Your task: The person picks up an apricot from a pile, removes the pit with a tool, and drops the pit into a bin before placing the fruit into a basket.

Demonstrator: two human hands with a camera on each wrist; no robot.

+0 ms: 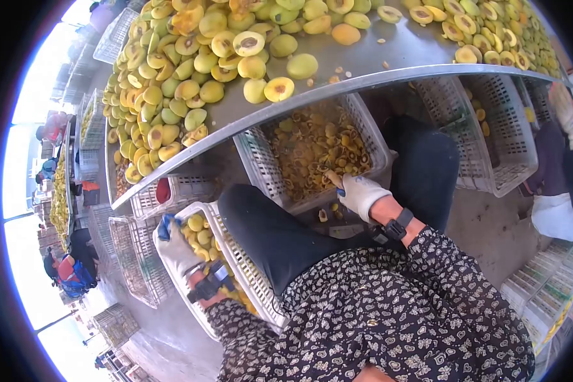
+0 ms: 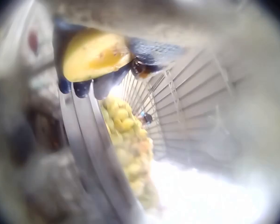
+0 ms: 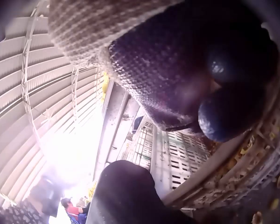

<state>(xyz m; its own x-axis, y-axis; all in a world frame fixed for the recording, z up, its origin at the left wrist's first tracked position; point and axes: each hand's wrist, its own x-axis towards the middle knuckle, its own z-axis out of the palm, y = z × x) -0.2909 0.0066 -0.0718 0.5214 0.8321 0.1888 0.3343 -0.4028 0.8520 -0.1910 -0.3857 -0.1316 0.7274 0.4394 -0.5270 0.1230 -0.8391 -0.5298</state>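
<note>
My left hand [image 1: 179,249], in a white glove with blue-coated fingers, is over a white crate [image 1: 200,210] of yellow fruit beside my leg. In the left wrist view its dark fingertips curl round a yellow peach half [image 2: 95,55]. My right hand [image 1: 361,196], gloved alike, is above a crate [image 1: 377,143] of brownish-yellow fruit scraps between my knees. It pinches a small tan-brown piece [image 1: 333,177]; I cannot tell what this is. In the right wrist view thumb and finger come together, and the piece is hidden behind them.
A metal table [image 1: 395,54] heaped with halved peaches [image 1: 165,95] runs across in front, its raised edge above my knees. More crates [image 1: 490,140] stand beneath it at right, and stacked ones [image 1: 134,254] at left. Another person [image 1: 563,159] is at far right; others work at left.
</note>
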